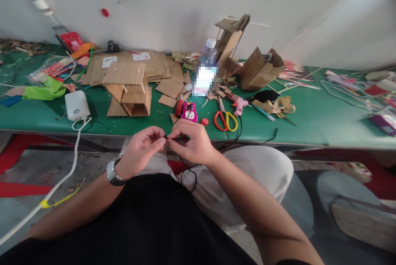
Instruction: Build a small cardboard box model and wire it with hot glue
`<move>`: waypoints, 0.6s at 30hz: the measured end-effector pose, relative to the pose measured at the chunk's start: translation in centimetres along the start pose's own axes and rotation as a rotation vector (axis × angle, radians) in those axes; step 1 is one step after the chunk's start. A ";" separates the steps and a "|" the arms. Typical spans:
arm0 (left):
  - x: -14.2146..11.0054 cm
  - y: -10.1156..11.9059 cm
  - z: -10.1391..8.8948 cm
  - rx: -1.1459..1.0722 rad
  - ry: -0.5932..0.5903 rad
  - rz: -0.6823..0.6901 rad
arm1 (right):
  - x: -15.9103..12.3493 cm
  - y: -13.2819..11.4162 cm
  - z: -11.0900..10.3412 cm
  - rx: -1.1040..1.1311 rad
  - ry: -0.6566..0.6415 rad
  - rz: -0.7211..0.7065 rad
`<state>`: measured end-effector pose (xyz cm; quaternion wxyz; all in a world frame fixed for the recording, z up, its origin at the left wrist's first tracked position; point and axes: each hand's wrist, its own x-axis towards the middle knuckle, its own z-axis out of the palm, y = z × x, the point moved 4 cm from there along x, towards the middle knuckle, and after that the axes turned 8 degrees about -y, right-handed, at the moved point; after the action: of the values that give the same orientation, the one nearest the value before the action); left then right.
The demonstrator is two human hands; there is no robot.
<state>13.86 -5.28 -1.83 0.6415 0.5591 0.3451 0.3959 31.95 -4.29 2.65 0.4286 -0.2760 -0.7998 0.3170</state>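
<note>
On the left part of the green table (168, 126), a white device (77, 105) lies with a cable at its near edge; beside it a cardboard structure (125, 87) stands upright with its panels joined, so that piece looks largely built. The handwork in front looks unfinished: a small dark piece (165, 137), apparently the end of a black cord (196, 180), is between the fingers and shows no link to the cardboard. How much is left cannot be told. The left hand (142, 149) pinches this piece between thumb and fingertips, from its left side. The right hand (192, 143) meets it from the other side, thumb and forefinger closed on it too, and the cord loops slack below that hand, over the lap. Farther right, the scissors (220, 119) and a pink glue gun (239, 106) lie on the table, untouched.
</note>
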 end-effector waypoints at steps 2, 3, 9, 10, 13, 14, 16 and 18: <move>0.0 0.5 0.2 0.064 0.021 0.022 | 0.0 0.1 0.0 -0.005 -0.005 0.006; 0.0 0.9 0.3 0.105 0.038 0.035 | 0.0 0.1 0.0 -0.008 -0.009 0.003; -0.2 1.9 0.4 0.332 0.126 0.108 | -0.1 0.0 0.2 -0.034 -0.026 -0.020; -0.2 1.9 0.4 0.344 0.127 0.110 | -0.1 0.0 0.2 -0.036 -0.026 -0.016; -0.2 1.4 0.2 0.335 0.118 0.086 | -0.1 -0.2 0.1 -0.037 -0.020 -0.006; -0.2 1.2 0.1 0.318 0.115 0.072 | -0.1 -0.2 0.1 -0.036 -0.017 -0.005; -0.2 0.9 0.0 0.277 0.114 0.044 | 0.0 -0.3 0.0 -0.037 -0.013 -0.004; -0.3 0.7 -0.2 0.241 0.117 0.027 | 0.0 -0.4 0.0 -0.041 -0.010 -0.011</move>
<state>13.49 -5.40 -1.13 0.5429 0.6128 0.4194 0.3923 31.91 -4.50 2.94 0.4204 -0.2788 -0.8098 0.2996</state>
